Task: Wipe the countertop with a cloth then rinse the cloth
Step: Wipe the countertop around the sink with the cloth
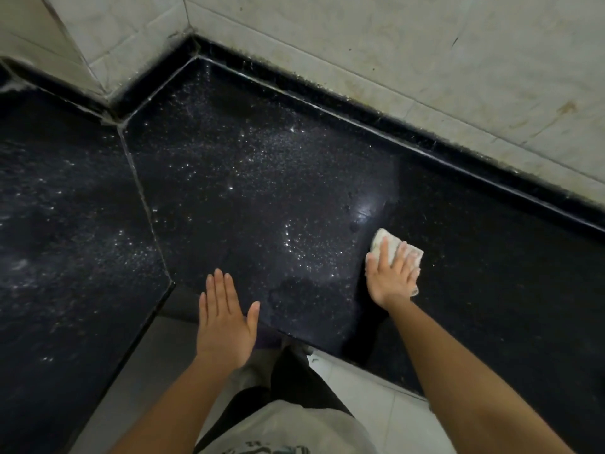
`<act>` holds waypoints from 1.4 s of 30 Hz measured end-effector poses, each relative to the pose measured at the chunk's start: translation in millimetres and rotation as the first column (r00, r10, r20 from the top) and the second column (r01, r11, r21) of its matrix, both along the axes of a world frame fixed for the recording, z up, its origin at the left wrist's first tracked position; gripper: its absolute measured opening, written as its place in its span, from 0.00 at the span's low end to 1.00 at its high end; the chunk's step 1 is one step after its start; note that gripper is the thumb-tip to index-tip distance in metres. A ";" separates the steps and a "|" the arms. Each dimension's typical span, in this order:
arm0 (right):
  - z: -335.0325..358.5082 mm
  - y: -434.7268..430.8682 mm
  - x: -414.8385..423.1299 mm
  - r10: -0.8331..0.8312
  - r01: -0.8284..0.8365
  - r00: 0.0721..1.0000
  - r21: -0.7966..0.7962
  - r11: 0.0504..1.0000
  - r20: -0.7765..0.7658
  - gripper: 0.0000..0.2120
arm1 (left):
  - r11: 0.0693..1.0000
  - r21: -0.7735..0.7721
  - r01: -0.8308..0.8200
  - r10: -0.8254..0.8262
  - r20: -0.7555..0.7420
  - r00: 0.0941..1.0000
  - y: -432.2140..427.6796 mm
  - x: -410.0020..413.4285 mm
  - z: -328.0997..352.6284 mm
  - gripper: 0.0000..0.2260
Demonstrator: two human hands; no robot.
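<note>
The cloth (383,239), a small pale folded pad, lies on the black countertop (248,178) toward its right part, not far from the front edge. My right hand (391,276) lies flat on top of it, fingers straight and spread, pressing it down rather than pinching it. My left hand (226,322) is open too, fingers straight and close together, thumb out, at the counter's front edge. From this angle I cannot tell whether the palm touches the stone or floats just above it.

I judge this is step 1 of 2, the wiping. Left of the cloth the stone is speckled with pale droplets or grit, across the middle slab and over the seam (144,198) onto the left slab. The stretch to the right looks darker and cleaner. So the next move calls for even pressure, sweeping the cloth leftward and back toward the raised black strip (393,126) under the tiled wall (409,60).

Rinsing is not yet begun, and no sink or tap is in view. Most of the cloth is hidden under my fingers, and the counter runs out of frame on both sides.
</note>
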State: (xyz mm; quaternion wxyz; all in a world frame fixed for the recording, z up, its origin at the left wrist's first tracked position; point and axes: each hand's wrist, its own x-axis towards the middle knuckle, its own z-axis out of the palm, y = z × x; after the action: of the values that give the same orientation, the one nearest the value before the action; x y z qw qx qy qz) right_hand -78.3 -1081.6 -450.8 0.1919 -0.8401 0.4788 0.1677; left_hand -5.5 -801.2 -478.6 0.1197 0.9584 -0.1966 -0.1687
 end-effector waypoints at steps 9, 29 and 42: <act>-2.5 103.5 4.9 0.755 -0.762 0.647 0.049 0.646 0.111 0.27 | 0.998 0.061 0.013 -0.010 -0.053 0.999 0.2 3.3 0.1 0.36; -6.0 -0.3 59.2 0.171 -0.169 0.985 -0.060 0.984 0.029 0.27 | 0.972 0.227 0.061 -0.040 -0.097 0.994 -2.6 9.2 8.0 0.34; -10.8 57.8 76.4 0.867 -0.886 0.455 0.005 0.464 0.204 0.27 | 0.981 0.192 0.012 -0.008 -0.026 1.000 -5.0 6.9 13.9 0.35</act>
State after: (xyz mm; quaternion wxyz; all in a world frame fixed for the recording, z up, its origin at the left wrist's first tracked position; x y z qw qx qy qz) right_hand -1.9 -1023.8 -461.6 0.1648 -0.9655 -0.0508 0.1953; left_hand 1.4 -806.2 -464.8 0.0285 0.9623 -0.1827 -0.1994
